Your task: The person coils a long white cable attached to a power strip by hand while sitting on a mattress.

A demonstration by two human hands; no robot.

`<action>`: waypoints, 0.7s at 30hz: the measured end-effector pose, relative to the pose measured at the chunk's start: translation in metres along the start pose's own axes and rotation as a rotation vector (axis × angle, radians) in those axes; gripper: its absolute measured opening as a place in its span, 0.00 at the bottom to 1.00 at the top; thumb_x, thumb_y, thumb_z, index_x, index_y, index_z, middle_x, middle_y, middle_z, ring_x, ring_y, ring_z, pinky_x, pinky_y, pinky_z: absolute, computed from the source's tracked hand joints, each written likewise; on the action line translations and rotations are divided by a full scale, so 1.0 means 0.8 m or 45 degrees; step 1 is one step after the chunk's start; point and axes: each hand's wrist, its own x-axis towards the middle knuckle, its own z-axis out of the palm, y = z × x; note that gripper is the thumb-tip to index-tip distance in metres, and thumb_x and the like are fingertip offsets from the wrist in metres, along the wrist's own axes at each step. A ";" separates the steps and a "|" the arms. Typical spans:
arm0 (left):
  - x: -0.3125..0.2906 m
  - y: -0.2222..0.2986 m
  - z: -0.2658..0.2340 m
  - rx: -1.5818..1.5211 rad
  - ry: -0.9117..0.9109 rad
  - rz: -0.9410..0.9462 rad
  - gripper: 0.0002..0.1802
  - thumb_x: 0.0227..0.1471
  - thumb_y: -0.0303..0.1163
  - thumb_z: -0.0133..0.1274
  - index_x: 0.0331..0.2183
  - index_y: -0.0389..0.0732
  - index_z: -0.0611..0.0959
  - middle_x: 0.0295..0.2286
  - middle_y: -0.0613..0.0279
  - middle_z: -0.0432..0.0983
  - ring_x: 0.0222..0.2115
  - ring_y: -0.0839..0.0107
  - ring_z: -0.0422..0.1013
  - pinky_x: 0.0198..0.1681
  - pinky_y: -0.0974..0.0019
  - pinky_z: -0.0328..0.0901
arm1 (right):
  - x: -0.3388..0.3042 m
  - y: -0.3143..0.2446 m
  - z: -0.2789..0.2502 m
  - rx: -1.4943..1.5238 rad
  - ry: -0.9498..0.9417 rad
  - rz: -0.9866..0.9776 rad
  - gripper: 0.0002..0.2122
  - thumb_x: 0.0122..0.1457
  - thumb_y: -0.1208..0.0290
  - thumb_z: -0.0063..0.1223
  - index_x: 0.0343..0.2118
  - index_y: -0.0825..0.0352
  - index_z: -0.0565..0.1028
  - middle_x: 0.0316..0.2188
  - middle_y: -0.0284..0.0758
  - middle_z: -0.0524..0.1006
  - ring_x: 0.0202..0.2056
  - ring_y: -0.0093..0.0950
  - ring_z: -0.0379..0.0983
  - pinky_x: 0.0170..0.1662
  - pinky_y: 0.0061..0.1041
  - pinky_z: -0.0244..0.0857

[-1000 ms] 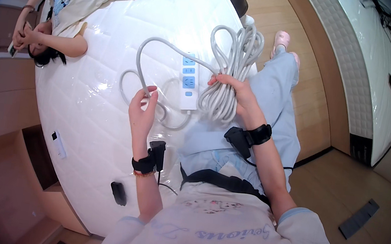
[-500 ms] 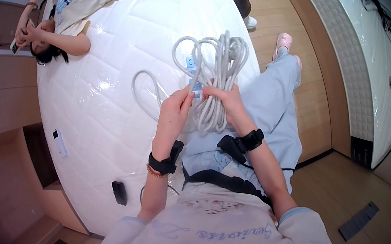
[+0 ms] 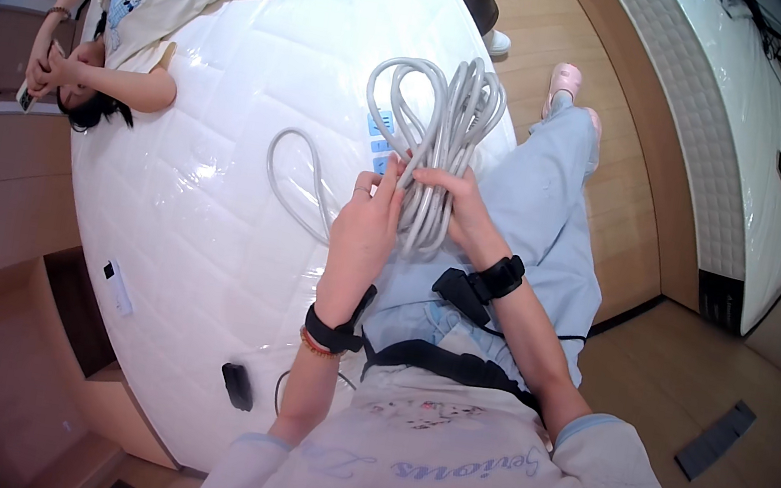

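A thick bundle of light grey cable [image 3: 448, 142], folded into long loops, stands up between my hands above my lap. My right hand [image 3: 460, 202] is wrapped round the middle of the bundle from the right. My left hand [image 3: 364, 230] pinches a strand of the cable at the bundle's left side, close to my right fingers. One loose loop of the cable trails left over the mattress. Behind the bundle lies a white and blue power strip [image 3: 381, 142], partly hidden by the cable and my left fingers.
I sit on a plastic-covered white mattress [image 3: 208, 247]. A black object [image 3: 238, 386] and a white remote-like device [image 3: 118, 286] lie on it. Another person [image 3: 141, 55] lies at the far left holding a phone. A second mattress [image 3: 702, 119] stands right; a dark grey strip [image 3: 717, 440] lies on the floor.
My left hand has moved right, bringing its strand up against the bundle. The open left loop now sits closer to the others, and more of the power strip's lower part is covered.
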 end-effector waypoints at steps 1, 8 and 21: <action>0.001 0.007 0.002 0.057 -0.009 -0.073 0.22 0.55 0.29 0.41 0.52 0.37 0.65 0.36 0.48 0.68 0.27 0.53 0.69 0.31 0.59 0.65 | 0.000 0.001 0.000 0.001 -0.001 0.000 0.12 0.48 0.80 0.53 0.36 0.74 0.70 0.31 0.39 0.75 0.29 0.27 0.74 0.32 0.24 0.71; -0.011 -0.006 0.001 0.139 0.149 0.269 0.19 0.52 0.29 0.45 0.46 0.33 0.69 0.38 0.51 0.68 0.41 0.55 0.64 0.39 0.60 0.64 | -0.001 -0.002 0.012 -0.051 0.196 0.018 0.11 0.44 0.81 0.58 0.32 0.75 0.72 0.27 0.38 0.75 0.25 0.25 0.74 0.26 0.22 0.69; -0.055 -0.138 0.010 -1.541 0.457 -0.975 0.24 0.52 0.38 0.50 0.44 0.29 0.69 0.38 0.54 0.74 0.31 0.74 0.72 0.31 0.72 0.64 | -0.005 -0.013 0.015 -0.197 -0.040 -0.008 0.13 0.47 0.80 0.55 0.37 0.74 0.68 0.29 0.40 0.74 0.35 0.32 0.74 0.37 0.30 0.71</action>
